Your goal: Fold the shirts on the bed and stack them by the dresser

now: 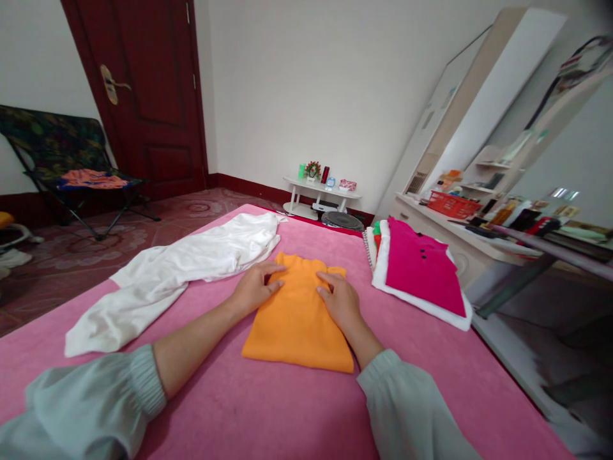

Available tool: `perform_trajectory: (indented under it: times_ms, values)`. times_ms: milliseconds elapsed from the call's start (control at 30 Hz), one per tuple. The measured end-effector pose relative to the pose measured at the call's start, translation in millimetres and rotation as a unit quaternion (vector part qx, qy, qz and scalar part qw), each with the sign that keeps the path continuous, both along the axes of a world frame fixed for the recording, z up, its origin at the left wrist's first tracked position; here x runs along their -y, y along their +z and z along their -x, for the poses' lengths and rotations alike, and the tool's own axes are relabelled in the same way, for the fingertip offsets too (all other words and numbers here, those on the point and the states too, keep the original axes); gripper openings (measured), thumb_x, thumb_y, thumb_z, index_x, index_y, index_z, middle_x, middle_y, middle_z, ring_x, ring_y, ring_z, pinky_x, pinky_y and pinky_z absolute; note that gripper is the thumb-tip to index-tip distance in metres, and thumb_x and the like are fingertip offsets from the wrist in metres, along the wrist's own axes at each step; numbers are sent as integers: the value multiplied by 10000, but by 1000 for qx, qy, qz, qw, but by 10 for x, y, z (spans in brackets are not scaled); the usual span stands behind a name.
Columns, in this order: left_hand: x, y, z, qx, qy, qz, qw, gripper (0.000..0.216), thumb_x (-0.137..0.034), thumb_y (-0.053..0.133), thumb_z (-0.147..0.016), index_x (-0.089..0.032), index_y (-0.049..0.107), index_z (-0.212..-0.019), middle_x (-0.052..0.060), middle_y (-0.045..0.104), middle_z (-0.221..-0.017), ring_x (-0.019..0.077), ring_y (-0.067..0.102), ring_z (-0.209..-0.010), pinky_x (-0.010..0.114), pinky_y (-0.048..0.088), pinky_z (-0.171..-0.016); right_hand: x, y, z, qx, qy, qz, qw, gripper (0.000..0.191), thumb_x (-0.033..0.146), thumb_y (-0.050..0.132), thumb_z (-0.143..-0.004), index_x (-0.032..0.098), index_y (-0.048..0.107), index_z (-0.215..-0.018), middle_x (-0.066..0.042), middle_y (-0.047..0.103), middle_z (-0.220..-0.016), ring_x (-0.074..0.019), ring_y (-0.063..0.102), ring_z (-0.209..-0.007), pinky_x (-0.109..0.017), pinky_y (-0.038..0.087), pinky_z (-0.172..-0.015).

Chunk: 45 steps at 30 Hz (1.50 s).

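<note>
A folded orange garment lies flat in front of me on the pink bed cover. My left hand rests on its upper left side, fingers stretched inward and thumb apart. On the upper right side, my right hand touches the cloth in the same way, its thumb and fingers spread. The garment's top edge, near my fingertips, looks slightly ruffled. Left of it a white long garment is spread out loosely. To the right sits a stack of folded clothes, with a magenta garment on top of a white one.
A low white table with small items stands by the far wall. A dresser with a red basket and bottles is along the right. At left are a folding chair and a dark red door.
</note>
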State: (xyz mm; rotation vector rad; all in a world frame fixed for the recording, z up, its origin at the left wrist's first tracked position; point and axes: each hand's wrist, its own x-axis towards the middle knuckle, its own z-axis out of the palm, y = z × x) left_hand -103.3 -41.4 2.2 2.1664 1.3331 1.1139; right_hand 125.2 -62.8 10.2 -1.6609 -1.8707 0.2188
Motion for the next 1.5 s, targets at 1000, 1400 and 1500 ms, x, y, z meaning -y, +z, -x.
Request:
perform_trajectory:
  times_ms: [1000, 1400, 1500]
  values:
    - [515, -80, -600, -320, -61, -46, 944, 720, -586, 281, -920, -83, 327, -1434, 156, 250, -1522, 285, 196, -1412, 464, 158, -1149, 89, -83, -46, 198, 83, 41, 976, 539, 400, 246, -962, 179, 328, -1446, -50, 236, -1537, -202, 171, -1426, -450, 97, -1157]
    - [626, -29, -548, -284, -68, -35, 956, 668, -555, 302, -920, -113, 378, -1415, 169, 270, -1510, 320, 201, -1405, 513, 159, -1127, 293, -13, 49, 230, 43, 64, 970, 547, 375, 261, -958, 144, 321, -1450, -126, 232, -1530, -260, 180, -1422, -474, 225, -1108]
    - [733, -39, -464, -280, -74, -35, 957, 671, -573, 299, -916, -146, 360, -1430, 162, 222, -1528, 324, 160, -1414, 503, 134, -1130, 411, -28, 42, 228, 39, 59, 971, 557, 403, 295, -950, 163, 319, -1452, -128, 238, -1529, -253, 177, -1424, -458, 238, -1106]
